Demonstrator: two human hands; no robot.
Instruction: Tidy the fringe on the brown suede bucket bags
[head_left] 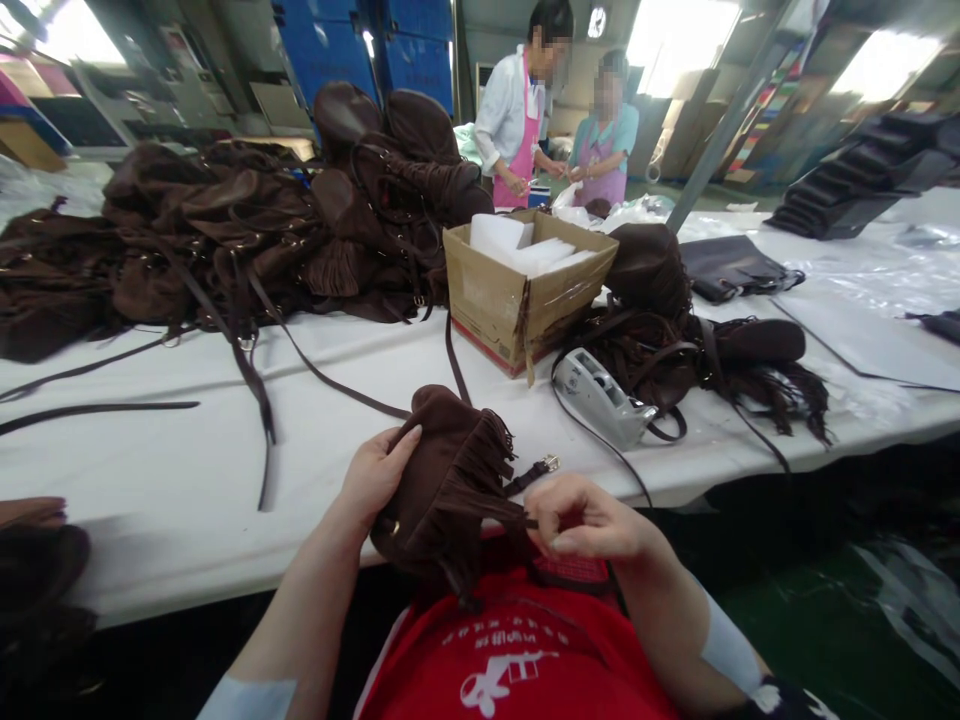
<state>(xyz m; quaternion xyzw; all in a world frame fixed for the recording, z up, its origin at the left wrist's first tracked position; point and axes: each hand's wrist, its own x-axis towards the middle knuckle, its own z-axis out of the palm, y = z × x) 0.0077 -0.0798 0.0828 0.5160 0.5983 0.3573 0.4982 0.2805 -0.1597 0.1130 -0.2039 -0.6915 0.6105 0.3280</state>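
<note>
White-covered counter (187, 510) runs across the view, near edge just before the wearer. Fringed brown bag (427, 475) at that edge, tilted, partly over the red apron (562, 650). Left hand (379, 475) closed around the bag's side, thumb on top; right hand (577, 515) curled tight, pinching the ends of the fringe (476, 490). Back left of counter: large heap of brown bags (225, 230), straps (255, 390) trailing forward. Centre: open cardboard box (484, 300) with white sheets (540, 255) inside. Right of it, grey tape dispenser (600, 395) beside a smaller brown pile (660, 350); farther right, a flat black bag (739, 265) and clear plastic (877, 270). Beyond: two co-workers in aprons, one in pink (517, 130), one in purple (604, 145). Blue cabinets (330, 55) behind, slanting grey pole (727, 120), bright windows (889, 65). Green floor (810, 610) lower right.
</note>
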